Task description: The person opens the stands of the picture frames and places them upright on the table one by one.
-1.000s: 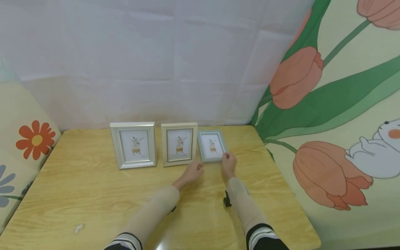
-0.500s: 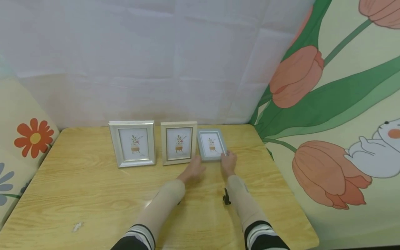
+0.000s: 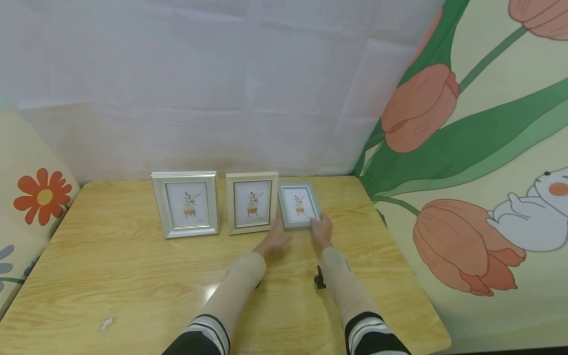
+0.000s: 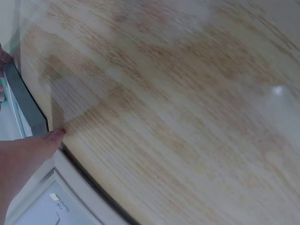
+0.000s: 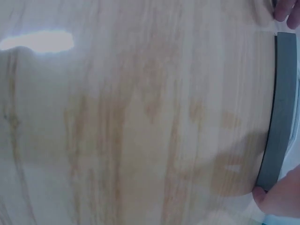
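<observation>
A small blue-grey picture frame (image 3: 293, 226) stands at the right of a row, leaning back slightly. My right hand (image 3: 322, 230) grips its lower right corner, with the thumb (image 5: 260, 197) at the bottom edge in the right wrist view. Beside it stands a beige picture frame (image 3: 230, 207). My left hand (image 3: 274, 240) reaches to where these two frames meet. In the left wrist view its straight digit (image 4: 52, 137) lies at the blue-grey frame's near corner, just over the beige one. The left hand's other fingers are mostly hidden there.
A larger silver picture frame (image 3: 161, 212) stands at the left of the row. All three hold the same plant print. The wood-grain table (image 3: 146, 276) ends at a white cloth (image 3: 199, 88) behind, and a tulip-patterned cloth (image 3: 461, 162) hangs on the right.
My left hand has moved up and slightly right to the gap between the beige and blue-grey frames, its fingers uncurling. My right hand keeps its place at the blue-grey frame's corner.
</observation>
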The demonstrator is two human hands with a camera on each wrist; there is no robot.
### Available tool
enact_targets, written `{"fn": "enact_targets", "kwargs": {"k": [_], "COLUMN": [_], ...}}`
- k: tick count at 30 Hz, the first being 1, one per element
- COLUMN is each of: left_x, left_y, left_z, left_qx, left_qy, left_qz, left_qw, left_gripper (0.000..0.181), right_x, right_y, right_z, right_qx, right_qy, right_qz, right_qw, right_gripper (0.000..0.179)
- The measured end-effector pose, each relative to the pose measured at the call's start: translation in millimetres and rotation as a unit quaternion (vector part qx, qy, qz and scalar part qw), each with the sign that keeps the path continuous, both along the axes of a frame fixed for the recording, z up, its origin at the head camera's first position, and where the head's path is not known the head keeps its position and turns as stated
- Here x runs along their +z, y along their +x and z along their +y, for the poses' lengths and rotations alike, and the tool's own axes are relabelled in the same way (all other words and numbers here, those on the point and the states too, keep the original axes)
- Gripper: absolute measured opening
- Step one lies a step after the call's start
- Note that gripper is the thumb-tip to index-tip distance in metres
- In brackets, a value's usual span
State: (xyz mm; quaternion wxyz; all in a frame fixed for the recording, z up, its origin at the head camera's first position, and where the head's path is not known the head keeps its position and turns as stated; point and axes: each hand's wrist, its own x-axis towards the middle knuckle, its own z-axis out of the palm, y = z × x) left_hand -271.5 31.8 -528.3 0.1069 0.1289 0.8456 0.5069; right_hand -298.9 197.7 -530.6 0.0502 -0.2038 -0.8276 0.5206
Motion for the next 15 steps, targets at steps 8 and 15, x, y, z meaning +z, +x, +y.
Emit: {"fn": "enact_targets", "kwargs": {"k": [8,15], "left_x": [-0.7,3.8], "left_y": [2.5,4.8], "left_z": [4.8,8.4], "left_qx": [0.017,0.029], "left_qy": [0.057,0.081], "left_qz": [-0.058,-0.101], "left_qw": [0.9965,0.9912], "left_gripper": [0.076,0.076], "right_x": [0.2,-3.0], "right_y": [-2.0,-4.0], "right_z": [-0.1,1.0], "right_qx": [-0.007,-0.017], "right_qy": [-0.009,-0.025], "right_qz": [-0.021,-0.036], "right_qw": [0.9997,0.9989], "right_gripper": [0.056,0.055]}}
